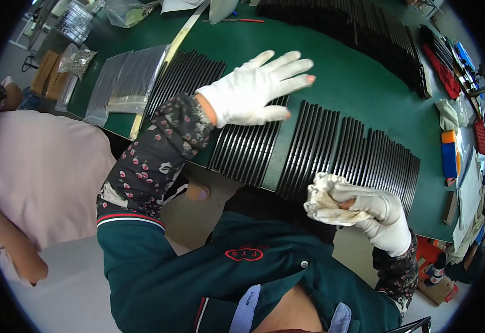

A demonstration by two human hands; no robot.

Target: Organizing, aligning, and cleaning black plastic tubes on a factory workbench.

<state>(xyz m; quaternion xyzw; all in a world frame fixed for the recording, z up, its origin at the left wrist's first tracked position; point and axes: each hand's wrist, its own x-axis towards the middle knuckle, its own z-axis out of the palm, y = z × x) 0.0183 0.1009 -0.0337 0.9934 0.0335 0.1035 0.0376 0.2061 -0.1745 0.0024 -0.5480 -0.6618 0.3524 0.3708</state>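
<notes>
My left hand (256, 89), in a white glove with bare tips showing on the thumb and a finger, is spread flat over a row of slim black rods (245, 152). I cannot tell whether it touches them. Lower right, my gloved right hand (380, 210) is closed round a crumpled off-white cloth (328, 198) with yellowish stains, above the near ends of more rods. Further groups of black rods lie side by side: one right of the left hand (310, 141), a narrow one (351, 144), a wide one (392, 164) and one farther left (187, 77).
Clear plastic sleeves (128, 83) lie at the table's left. A large stack of black rods (359, 33) spans the far side. An orange and blue box (449, 155) and papers (469, 194) sit at the right edge. Another person (48, 172) in pale pink is close on my left.
</notes>
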